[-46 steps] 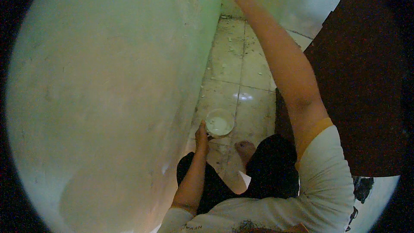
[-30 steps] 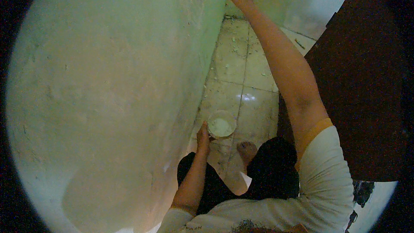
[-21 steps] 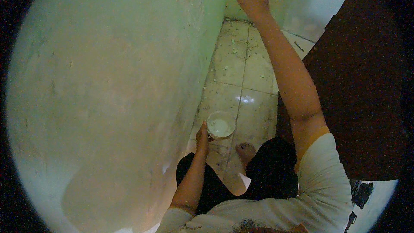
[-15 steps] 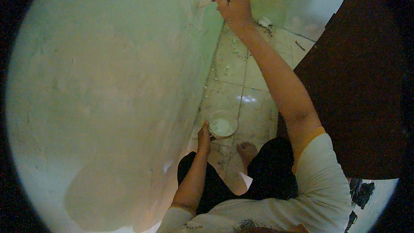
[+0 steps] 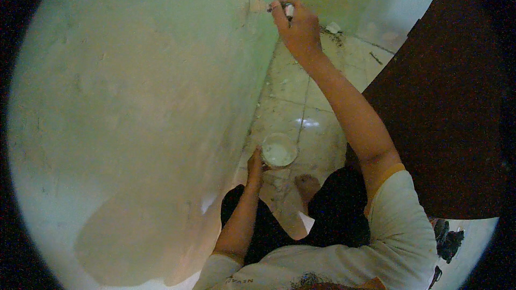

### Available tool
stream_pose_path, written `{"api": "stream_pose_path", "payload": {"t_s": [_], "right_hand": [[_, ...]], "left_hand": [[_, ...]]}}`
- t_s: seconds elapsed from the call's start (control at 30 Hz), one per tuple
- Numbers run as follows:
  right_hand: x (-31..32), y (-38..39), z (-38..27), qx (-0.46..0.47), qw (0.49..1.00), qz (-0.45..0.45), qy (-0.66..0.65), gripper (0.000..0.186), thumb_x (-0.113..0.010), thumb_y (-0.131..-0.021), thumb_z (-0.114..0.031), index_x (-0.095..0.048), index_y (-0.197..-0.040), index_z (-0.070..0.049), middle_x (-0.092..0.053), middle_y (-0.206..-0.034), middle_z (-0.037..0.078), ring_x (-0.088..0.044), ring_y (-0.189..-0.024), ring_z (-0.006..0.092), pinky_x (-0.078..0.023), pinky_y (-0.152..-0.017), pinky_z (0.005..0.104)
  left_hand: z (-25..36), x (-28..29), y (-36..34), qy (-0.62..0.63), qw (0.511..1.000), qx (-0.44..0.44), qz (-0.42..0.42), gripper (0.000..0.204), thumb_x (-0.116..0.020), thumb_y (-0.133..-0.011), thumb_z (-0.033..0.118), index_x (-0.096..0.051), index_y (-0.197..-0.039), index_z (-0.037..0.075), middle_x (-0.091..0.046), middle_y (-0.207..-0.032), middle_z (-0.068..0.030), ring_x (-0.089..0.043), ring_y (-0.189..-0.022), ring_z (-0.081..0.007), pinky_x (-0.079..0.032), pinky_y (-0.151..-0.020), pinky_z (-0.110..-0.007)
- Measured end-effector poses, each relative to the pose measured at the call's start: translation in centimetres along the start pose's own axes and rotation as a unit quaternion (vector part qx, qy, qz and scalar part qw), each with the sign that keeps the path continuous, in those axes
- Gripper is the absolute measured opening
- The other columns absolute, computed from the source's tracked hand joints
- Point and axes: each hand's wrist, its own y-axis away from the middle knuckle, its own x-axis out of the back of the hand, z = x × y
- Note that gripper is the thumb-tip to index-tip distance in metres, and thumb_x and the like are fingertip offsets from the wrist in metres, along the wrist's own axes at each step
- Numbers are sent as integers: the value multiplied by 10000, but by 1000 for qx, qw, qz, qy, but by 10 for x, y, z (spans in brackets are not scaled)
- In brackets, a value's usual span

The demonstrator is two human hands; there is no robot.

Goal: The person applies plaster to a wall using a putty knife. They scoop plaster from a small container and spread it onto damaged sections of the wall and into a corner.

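Observation:
With my right arm stretched far forward, my right hand (image 5: pixel 298 26) is closed around the handle of a paintbrush (image 5: pixel 259 5). Its pale, flat bristles are at the green wall (image 5: pixel 156 91) on the left, near the corner. Down near my knees, my left hand (image 5: pixel 256 164) grips the left side of a round tub (image 5: pixel 279 150) that has pale liquid, like thin paint, inside. Part of that hand is hidden behind the tub's side. Blotchy beige and green patches cover the wall.
A large dark brown panel (image 5: pixel 441 118) stands along the right. Pale crumbs and a white chunk (image 5: pixel 333 27) lie on the tiled floor (image 5: pixel 317 94) toward the far corner. My bare foot (image 5: pixel 308 187) rests behind the tub. Dark items (image 5: pixel 449 241) lie at lower right.
My right hand and the brush have come slightly nearer and to the right, with the bristles still by the wall. My left hand and the tub have hardly moved.

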Motion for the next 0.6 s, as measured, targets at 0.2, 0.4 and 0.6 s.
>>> {"api": "stream_pose_path", "payload": {"t_s": [0.2,0.4,0.6], "right_hand": [[27,40,-61,30,998,-16,-59,225,-626,-918,-251,-663,-949,-32,-672,-710,117,-664,-655,244,-515,-619,337],[20,24,-11,-6,1000,4,11,197,-628,-917,-219,-657,-973,-32,-670,-716,123,-663,-662,228,-509,-602,314],[-2,51,-36,4,998,-24,-56,233,-650,-894,-250,-659,-975,-31,-680,-797,186,-680,-691,316,-547,-630,393]], "left_hand": [[10,4,7,-30,999,8,24,603,-464,-941,526,-556,-1259,22,-621,-1136,-133,-627,-953,-254,-546,-741,-374],[7,1,5,-7,1000,8,10,604,-470,-941,519,-560,-1240,3,-620,-1137,-144,-628,-966,-256,-545,-755,-380],[8,2,5,-2,1000,25,18,607,-476,-938,511,-552,-1250,-3,-611,-1164,-147,-623,-1000,-260,-543,-780,-385]]}}
